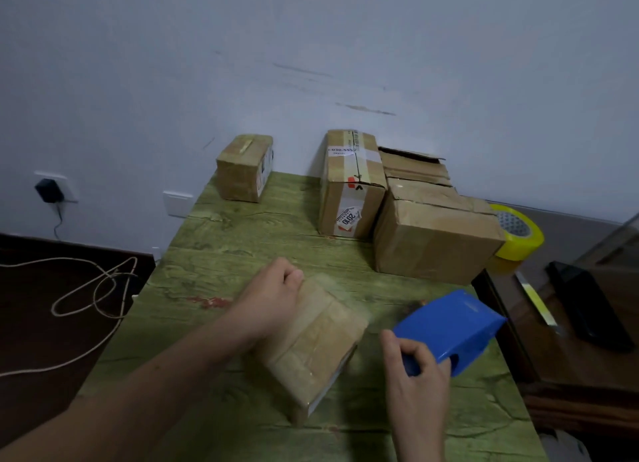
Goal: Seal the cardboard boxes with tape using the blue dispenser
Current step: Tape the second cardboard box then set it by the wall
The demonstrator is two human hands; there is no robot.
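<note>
Small brown cardboard box (pixel 311 340) is lying on the green table (pixel 242 240); your left hand (pixel 273 295) is gripping its far end, likely steadying it, while your right hand (pixel 415 368) is clutching the blue plastic tape dispenser (pixel 449 323) alongside.

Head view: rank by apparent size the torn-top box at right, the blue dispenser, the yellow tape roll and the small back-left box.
1. torn-top box
2. blue dispenser, though it sits nearer the camera
3. small back-left box and yellow tape roll look alike; the roll is partly hidden, so unranked
</note>
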